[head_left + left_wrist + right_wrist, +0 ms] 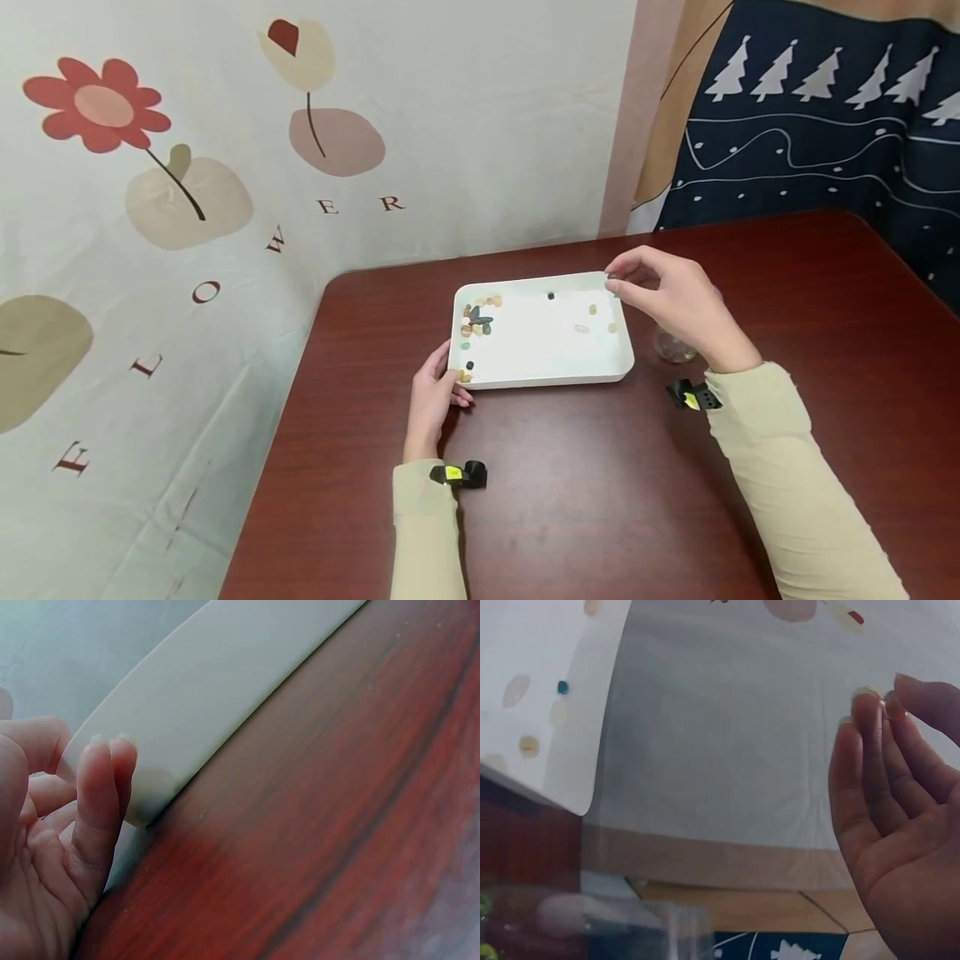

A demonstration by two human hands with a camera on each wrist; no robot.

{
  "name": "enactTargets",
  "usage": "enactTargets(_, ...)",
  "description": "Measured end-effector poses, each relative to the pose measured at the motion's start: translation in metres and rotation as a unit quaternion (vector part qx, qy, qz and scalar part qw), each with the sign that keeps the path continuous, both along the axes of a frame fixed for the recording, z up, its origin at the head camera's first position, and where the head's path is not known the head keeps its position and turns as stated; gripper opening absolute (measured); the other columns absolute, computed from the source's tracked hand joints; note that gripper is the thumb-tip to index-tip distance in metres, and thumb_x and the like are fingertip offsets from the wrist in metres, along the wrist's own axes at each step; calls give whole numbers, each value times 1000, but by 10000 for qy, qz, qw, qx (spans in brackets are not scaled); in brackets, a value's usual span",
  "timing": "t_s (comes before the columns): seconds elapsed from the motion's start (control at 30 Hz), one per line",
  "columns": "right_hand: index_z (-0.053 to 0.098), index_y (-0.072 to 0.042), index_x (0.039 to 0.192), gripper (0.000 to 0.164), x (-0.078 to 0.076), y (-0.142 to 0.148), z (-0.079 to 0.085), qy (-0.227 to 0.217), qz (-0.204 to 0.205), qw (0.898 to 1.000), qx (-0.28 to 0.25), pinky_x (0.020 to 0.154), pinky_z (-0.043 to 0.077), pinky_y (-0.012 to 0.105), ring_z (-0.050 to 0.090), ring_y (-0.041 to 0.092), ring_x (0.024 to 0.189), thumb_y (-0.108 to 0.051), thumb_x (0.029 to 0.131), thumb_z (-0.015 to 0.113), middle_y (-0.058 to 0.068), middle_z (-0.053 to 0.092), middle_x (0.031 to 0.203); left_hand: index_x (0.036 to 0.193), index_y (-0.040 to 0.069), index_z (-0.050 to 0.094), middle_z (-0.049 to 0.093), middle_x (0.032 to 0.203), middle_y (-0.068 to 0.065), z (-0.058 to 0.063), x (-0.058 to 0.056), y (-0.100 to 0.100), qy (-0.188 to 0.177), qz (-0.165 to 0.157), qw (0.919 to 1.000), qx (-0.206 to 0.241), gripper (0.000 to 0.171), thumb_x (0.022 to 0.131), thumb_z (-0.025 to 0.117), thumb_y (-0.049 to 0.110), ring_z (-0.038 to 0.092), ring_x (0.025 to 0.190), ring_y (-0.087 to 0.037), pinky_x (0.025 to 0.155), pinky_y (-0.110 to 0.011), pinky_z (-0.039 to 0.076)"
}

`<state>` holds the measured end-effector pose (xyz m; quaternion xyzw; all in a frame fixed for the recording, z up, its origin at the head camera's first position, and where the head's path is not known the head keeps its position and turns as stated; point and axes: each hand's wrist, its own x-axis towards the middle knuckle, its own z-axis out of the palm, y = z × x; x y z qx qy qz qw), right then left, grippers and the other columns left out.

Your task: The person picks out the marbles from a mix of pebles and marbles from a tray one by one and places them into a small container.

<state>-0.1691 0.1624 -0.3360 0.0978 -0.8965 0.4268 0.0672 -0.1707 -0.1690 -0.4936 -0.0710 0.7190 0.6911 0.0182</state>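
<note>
A shallow white tray [540,333] lies on the table with small pebbles in it. My left hand [432,400] holds its near left corner, thumb over the rim and fingertips [97,772] along the outer wall. Between thumb and fingers, my right hand [678,300] pinches a small amber pebble [895,706] above the tray's far right corner. Dark, brown and pale pebbles [476,321] cluster at the tray's left end. Toward the right are a dark pebble [551,296] and several pale ones [592,309].
A clear container [673,347] stands right of the tray, partly hidden behind the right hand; green pieces show inside it in the right wrist view. The reddish-brown table [570,475] meets a flower-printed cloth [480,150] at the back.
</note>
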Motion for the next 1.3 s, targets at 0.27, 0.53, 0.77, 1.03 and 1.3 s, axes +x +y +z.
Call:
enactTargets(0.27,60,-26,103,30,10,18,-5,-9,-519,9985,-186,73,46,27,56,8,82,-45,79,60,-8,60,96,129,25,46,50,125,6,-1,0,0,-33,5,9998,-175,54,80,44,3,58,49,-28,44,-36,52)
enactTargets(0.53,60,-25,107,32,16,34,-16,95,-927,9946,-462,70,46,17,56,9,82,-44,81,58,-5,61,98,130,23,45,49,127,4,-2,0,1,-19,12,9999,-124,54,81,44,2,57,48,-27,45,-35,52)
enactTargets(0.77,60,-21,110,34,19,42,-26,228,-1333,9875,-812,72,46,12,55,9,88,-40,82,59,0,60,102,130,22,46,50,125,5,-2,1,1,-51,35,9999,-111,55,79,44,1,57,47,-26,44,-35,52)
enactTargets(1.03,62,-19,110,32,19,49,-34,380,-1556,9790,-1261,72,45,13,53,9,91,-33,81,62,-2,61,101,130,23,46,50,125,5,-1,1,3,-55,40,9999,-103,55,79,44,2,57,48,-26,45,-35,52)
enactTargets(1.3,63,-17,110,32,19,52,-40,485,-1670,9751,-1378,68,43,15,53,13,85,-30,81,63,1,61,91,130,24,45,49,125,5,1,3,1,-18,62,9998,-184,55,79,44,4,57,48,-27,45,-35,52)
